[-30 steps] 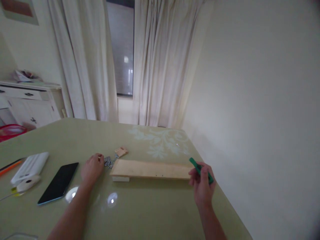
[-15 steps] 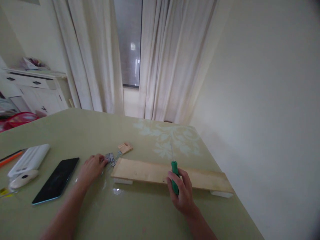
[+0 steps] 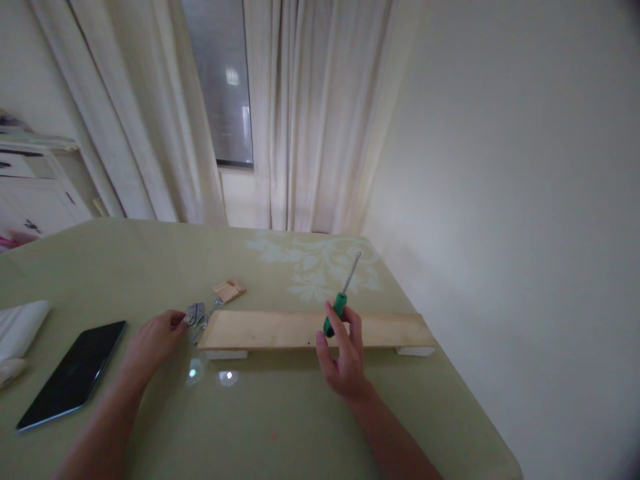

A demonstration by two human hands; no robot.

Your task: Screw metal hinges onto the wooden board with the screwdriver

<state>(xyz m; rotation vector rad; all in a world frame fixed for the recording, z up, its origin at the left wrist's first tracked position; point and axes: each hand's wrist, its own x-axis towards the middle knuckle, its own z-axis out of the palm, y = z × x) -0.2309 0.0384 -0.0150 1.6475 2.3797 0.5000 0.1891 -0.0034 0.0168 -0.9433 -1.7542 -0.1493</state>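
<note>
A long pale wooden board [image 3: 280,329] lies across the green table [image 3: 280,427], raised on small white blocks. My right hand [image 3: 343,357] is closed round the green handle of a screwdriver [image 3: 341,297], whose metal shaft points up and away over the board. My left hand [image 3: 150,341] rests on the table at the board's left end, fingers curled on small metal hinges [image 3: 196,314]. A small wooden piece [image 3: 229,290] lies just beyond the hinges.
A black phone [image 3: 73,372] lies face up at the left, with a white object [image 3: 17,323] beside it at the frame edge. Curtains and a window stand behind the table. A wall runs close along the table's right side.
My right hand moved left from the board's right end to its middle and tipped the screwdriver upright. My left hand stayed at the hinges. The view shifted.
</note>
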